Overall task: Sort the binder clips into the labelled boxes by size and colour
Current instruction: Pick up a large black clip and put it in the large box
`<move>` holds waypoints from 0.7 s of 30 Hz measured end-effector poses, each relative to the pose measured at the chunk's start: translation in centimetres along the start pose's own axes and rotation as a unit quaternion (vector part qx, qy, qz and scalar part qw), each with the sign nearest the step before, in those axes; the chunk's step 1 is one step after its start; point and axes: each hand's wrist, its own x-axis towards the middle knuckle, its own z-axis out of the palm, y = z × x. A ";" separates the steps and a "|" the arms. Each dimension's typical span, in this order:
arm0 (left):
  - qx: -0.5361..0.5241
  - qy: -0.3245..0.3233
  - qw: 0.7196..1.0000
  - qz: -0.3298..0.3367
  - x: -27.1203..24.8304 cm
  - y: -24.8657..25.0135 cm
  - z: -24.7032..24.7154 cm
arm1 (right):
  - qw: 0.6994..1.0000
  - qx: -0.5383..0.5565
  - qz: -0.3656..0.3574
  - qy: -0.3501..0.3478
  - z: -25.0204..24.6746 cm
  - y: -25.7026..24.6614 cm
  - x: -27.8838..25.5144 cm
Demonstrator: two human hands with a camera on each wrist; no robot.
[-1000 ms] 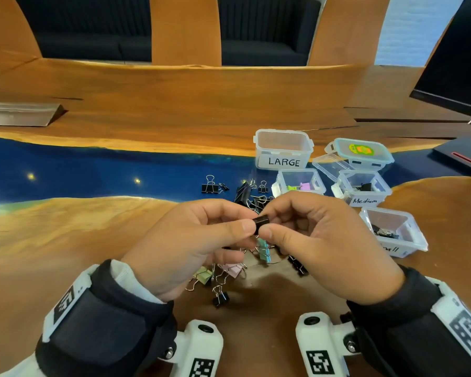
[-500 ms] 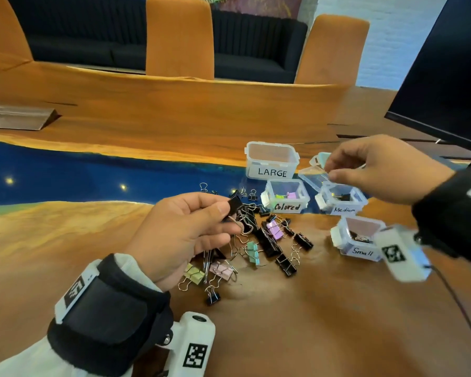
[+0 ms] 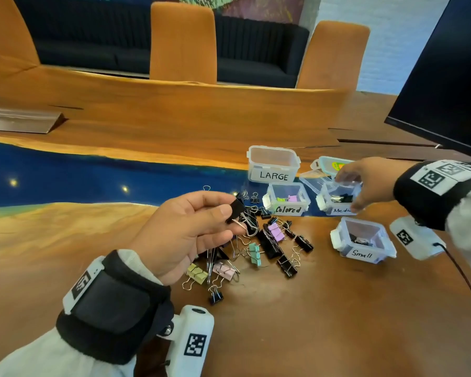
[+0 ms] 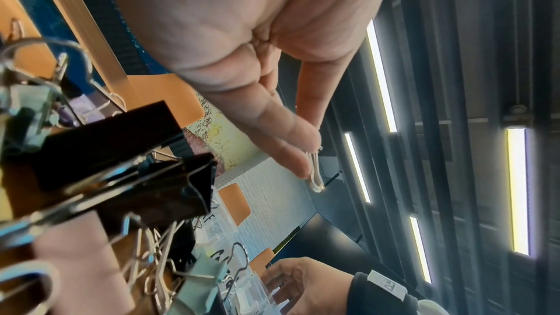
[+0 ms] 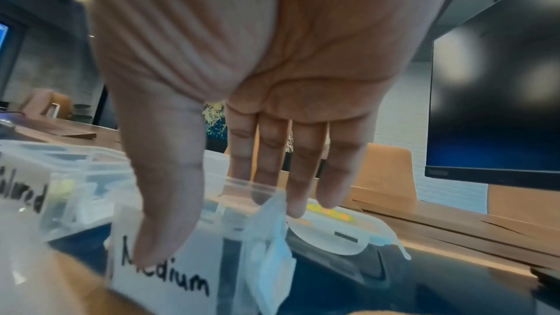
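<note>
Pinched a black binder clip [image 3: 236,209] between thumb and forefinger of the left hand [image 3: 185,235], raised above the pile of unsorted clips [image 3: 269,240] on the bench [image 3: 310,308]. In the left wrist view, showed the clip's wire handles jutting past the fingertip. Spread the right hand [image 3: 365,180] over the Medium box [image 3: 340,210], thumb down its labelled front and straight fingers at its back rim, with nothing seen held in it. Kept the two hands well apart.

Probably called for a sizing of the black clip before any carry: being black, ruled out the Colored box [image 3: 287,209], so left only the LARGE box [image 3: 273,175], the Medium box or the Small box [image 3: 362,253]. Best compared against the black clips already lying in Medium and Small. Could not tell its size class for certain from these views.

Worth gripping by the body, not the wire loops, since those swing. Worth lowering it inside the rim before letting go, as the boxes looked light and stood close together, so a toss could have bounced out or nudged a neighbour. Also wise to clear the right hand from the box mouth first.
</note>
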 end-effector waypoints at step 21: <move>0.260 0.032 0.956 0.136 -5.8 2.0 4.8 | 0.915 0.277 -0.178 0.233 5.0 -11.8 -19.8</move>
